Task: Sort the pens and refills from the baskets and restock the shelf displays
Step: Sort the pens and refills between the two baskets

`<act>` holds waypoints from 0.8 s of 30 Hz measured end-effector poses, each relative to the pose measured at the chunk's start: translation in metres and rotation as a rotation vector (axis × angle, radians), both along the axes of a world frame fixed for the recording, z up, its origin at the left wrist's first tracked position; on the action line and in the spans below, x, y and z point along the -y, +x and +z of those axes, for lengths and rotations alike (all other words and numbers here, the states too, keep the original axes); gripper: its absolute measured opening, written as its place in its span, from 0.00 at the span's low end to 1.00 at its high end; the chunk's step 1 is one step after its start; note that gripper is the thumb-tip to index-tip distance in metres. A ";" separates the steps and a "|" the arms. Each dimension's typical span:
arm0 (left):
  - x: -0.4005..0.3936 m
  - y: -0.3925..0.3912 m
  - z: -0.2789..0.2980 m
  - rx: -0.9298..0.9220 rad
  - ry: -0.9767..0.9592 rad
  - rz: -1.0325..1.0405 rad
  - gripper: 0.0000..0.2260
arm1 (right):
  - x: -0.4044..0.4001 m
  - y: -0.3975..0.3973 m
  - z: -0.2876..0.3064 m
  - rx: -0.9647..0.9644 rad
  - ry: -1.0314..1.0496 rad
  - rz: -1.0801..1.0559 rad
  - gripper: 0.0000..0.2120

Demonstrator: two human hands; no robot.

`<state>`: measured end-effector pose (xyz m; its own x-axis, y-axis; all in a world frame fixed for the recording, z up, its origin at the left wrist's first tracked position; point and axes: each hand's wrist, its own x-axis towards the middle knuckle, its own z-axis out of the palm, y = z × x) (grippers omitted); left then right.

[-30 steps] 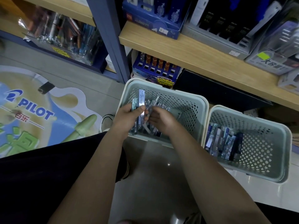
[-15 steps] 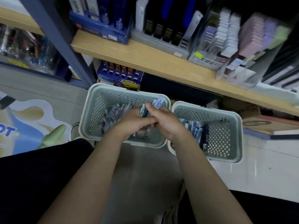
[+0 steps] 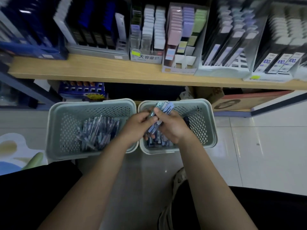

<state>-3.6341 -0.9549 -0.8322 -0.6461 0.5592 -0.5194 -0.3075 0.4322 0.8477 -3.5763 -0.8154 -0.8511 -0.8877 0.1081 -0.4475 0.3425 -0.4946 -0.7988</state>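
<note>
Pale green plastic walls the right basket (image 3: 201,113), and both your forearms reach toward twelve o'clock over it. Your left hand (image 3: 138,124) and right hand (image 3: 172,126) meet there, fingers curled round a bundle of packaged pens (image 3: 160,113), perhaps refills; blur hides which. More pens (image 3: 98,131) fill the left basket (image 3: 56,123) at nine o'clock.

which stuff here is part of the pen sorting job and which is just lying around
Job: packets held by left hand and right hand; left basket of pens; right basket; shelf.
Lying about: cardboard box; floor sticker.
</note>
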 end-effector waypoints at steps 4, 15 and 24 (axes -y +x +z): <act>-0.009 0.004 -0.012 -0.147 -0.115 -0.094 0.11 | -0.009 0.006 -0.010 0.067 0.019 -0.035 0.21; 0.028 0.014 -0.072 -0.673 -0.483 -0.333 0.45 | -0.031 0.001 -0.084 0.500 0.522 -0.005 0.06; 0.036 0.020 -0.092 -0.717 -0.476 -0.316 0.44 | -0.026 -0.011 -0.123 0.561 0.695 -0.099 0.19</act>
<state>-3.6141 -0.9910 -0.9243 -0.7563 0.5941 -0.2740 0.4154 0.7596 0.5005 -3.5872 -0.7899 -0.9739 -0.5301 0.5808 -0.6178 0.7541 -0.0101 -0.6567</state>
